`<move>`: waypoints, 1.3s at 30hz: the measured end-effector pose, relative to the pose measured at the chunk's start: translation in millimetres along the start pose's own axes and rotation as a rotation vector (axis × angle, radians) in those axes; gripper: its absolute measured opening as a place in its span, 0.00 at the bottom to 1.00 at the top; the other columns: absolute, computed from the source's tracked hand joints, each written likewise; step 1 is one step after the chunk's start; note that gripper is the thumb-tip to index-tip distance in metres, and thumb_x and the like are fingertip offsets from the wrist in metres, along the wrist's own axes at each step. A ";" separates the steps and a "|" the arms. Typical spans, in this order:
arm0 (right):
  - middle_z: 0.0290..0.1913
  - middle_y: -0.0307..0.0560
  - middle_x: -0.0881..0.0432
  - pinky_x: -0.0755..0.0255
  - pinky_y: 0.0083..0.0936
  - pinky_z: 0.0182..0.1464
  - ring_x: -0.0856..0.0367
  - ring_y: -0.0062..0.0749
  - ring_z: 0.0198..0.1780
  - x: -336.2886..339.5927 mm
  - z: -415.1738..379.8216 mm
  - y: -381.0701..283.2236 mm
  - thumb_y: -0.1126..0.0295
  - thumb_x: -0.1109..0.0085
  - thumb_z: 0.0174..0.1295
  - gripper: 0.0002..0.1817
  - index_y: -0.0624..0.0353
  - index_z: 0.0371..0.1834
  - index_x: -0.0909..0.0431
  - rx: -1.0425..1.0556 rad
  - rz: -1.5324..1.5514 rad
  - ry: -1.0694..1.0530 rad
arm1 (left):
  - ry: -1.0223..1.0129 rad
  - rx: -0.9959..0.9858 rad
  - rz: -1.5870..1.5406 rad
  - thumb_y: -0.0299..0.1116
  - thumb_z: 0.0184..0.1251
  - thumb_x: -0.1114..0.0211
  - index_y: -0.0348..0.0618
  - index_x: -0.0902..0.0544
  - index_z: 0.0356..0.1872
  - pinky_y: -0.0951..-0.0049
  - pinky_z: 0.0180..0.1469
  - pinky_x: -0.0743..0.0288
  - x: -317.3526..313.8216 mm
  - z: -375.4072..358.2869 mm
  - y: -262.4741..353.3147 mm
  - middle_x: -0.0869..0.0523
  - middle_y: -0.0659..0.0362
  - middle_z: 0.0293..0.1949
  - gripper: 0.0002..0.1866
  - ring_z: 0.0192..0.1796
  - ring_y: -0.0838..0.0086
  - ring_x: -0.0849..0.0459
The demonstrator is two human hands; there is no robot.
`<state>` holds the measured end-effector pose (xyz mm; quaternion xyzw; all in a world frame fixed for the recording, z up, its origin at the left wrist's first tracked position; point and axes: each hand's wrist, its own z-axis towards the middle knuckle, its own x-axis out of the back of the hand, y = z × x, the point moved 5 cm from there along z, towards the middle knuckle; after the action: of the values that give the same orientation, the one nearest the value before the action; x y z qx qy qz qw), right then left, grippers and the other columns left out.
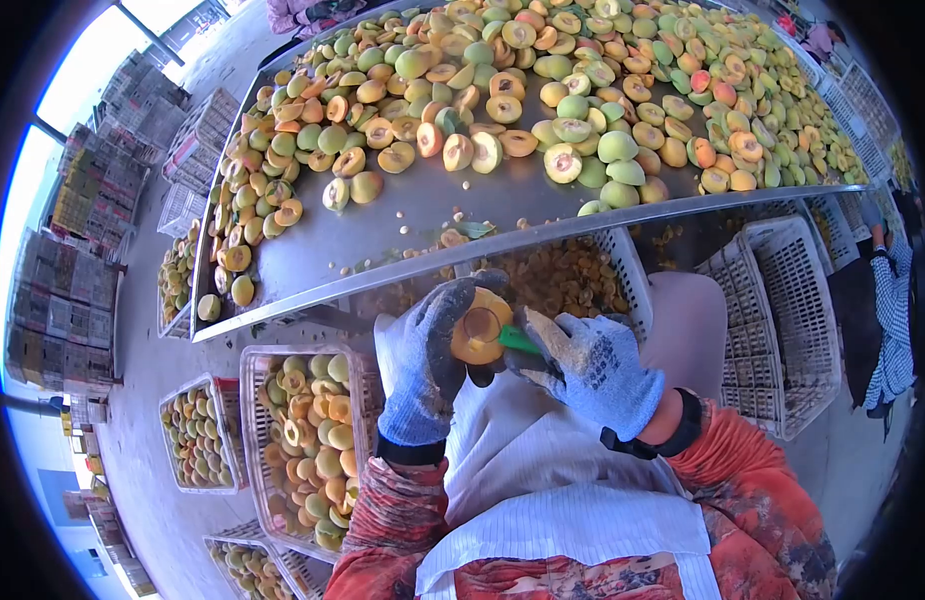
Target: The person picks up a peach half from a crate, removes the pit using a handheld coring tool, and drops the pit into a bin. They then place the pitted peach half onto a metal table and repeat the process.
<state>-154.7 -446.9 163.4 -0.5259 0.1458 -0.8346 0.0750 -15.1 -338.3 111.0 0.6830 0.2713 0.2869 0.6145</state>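
Left hand (424,355) cups a fruit (473,340), seemingly steadying it for the green tool (520,341) right hand (598,370) grips, beside the counter (368,232)'s near edge.

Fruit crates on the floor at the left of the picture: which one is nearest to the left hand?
The large pale crate beside the left sleeve, nearest the left hand; other crates stand farther left or lower in view.
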 end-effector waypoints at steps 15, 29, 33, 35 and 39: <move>0.20 0.47 0.23 0.32 0.32 0.21 0.21 0.40 0.21 13.1 -1.6 7.6 0.53 0.41 0.56 0.22 0.59 0.46 0.26 0.034 0.110 -0.001 | -0.015 0.279 -0.213 0.38 0.65 0.43 0.37 0.19 0.43 0.85 0.20 0.29 -21.7 -10.8 56.2 0.18 0.58 0.31 0.15 0.23 0.80 0.21; 0.19 0.47 0.26 0.29 0.29 0.22 0.26 0.31 0.17 -7.6 -12.8 2.5 0.61 0.46 0.63 0.13 0.61 0.39 0.28 -0.495 1.064 -0.537 | 0.044 0.044 -0.026 0.32 0.63 0.44 0.35 0.18 0.43 0.77 0.45 0.27 -23.9 -12.5 47.2 0.16 0.58 0.37 0.13 0.39 0.78 0.20; 0.17 0.36 0.29 0.35 0.20 0.15 0.30 0.20 0.15 -23.7 -11.3 3.1 0.55 0.50 0.66 0.16 0.57 0.43 0.28 -0.682 1.768 -0.681 | 0.128 0.008 -0.092 0.34 0.66 0.44 0.35 0.20 0.47 0.79 0.46 0.28 -22.3 -4.6 35.9 0.17 0.57 0.43 0.14 0.41 0.78 0.21; 0.18 0.36 0.28 0.35 0.20 0.14 0.30 0.19 0.15 -30.4 -7.0 19.1 0.53 0.50 0.65 0.17 0.56 0.44 0.28 -0.907 1.522 -0.629 | 0.176 -0.029 -0.329 0.38 0.66 0.44 0.38 0.23 0.51 0.75 0.44 0.24 -27.2 1.8 28.2 0.18 0.58 0.42 0.17 0.42 0.72 0.19; 0.20 0.50 0.23 0.28 0.36 0.24 0.20 0.43 0.22 -24.3 -2.2 22.3 0.57 0.44 0.59 0.18 0.59 0.45 0.29 -0.286 0.325 -0.049 | 0.270 -0.527 0.570 0.37 0.68 0.47 0.39 0.26 0.55 0.74 0.43 0.23 -32.7 -9.0 35.5 0.19 0.58 0.45 0.18 0.42 0.71 0.17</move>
<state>-146.7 -460.9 134.5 -0.5211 0.3437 -0.7692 0.1366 -43.5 -359.2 145.2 0.5063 0.0665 0.5923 0.6232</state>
